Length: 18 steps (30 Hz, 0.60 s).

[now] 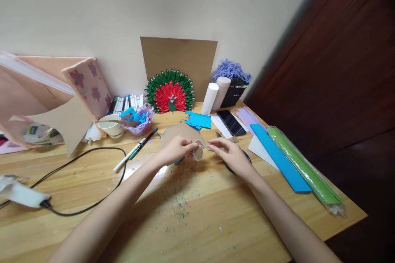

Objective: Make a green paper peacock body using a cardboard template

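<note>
My left hand (180, 150) pinches a small cut-out piece of brown cardboard (198, 154) with a whitish edge, held above the table. Just to its right, my right hand (231, 155) hovers with bent fingers slightly apart; I make out no thing held in it. Scissors lie partly hidden under the right hand, their dark handle (227, 167) showing below it. Behind the left hand lies a rounded brown cardboard sheet (180, 131). A bit of blue paper (179, 160) shows under the left hand.
Behind stands a red and green peacock (169, 92) before a cardboard panel (182, 55). Markers (131, 104), a paper cup (111, 127) and a bowl of paper scraps (138, 123) are left. A glue gun (23, 193) trails its cord. Rightward lie a phone (231, 122) and green roll (302, 164).
</note>
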Each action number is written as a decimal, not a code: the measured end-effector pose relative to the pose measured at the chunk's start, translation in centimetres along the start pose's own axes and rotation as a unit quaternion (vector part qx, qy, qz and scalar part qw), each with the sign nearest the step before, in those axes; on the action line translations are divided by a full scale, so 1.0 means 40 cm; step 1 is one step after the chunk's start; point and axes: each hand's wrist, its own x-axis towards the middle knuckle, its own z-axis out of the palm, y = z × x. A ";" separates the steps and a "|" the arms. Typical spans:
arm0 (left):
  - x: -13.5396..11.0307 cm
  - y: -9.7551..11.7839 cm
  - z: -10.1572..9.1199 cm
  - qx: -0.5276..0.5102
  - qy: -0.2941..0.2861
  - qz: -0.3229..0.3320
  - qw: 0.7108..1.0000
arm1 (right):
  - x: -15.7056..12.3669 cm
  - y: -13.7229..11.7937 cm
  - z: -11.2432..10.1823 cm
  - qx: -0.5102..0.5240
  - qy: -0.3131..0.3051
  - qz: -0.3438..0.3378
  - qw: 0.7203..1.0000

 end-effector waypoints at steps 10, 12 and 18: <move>-0.132 -0.101 -0.020 0.200 0.247 0.053 0.947 | 0.138 -0.004 0.093 0.092 -0.118 0.002 0.989; -0.158 -0.145 -0.014 0.232 0.293 0.060 0.926 | 0.157 0.016 0.101 0.085 -0.129 0.003 0.988; -0.192 -0.212 0.010 0.241 0.295 0.107 0.918 | 0.175 0.035 0.139 0.071 -0.160 -0.028 0.984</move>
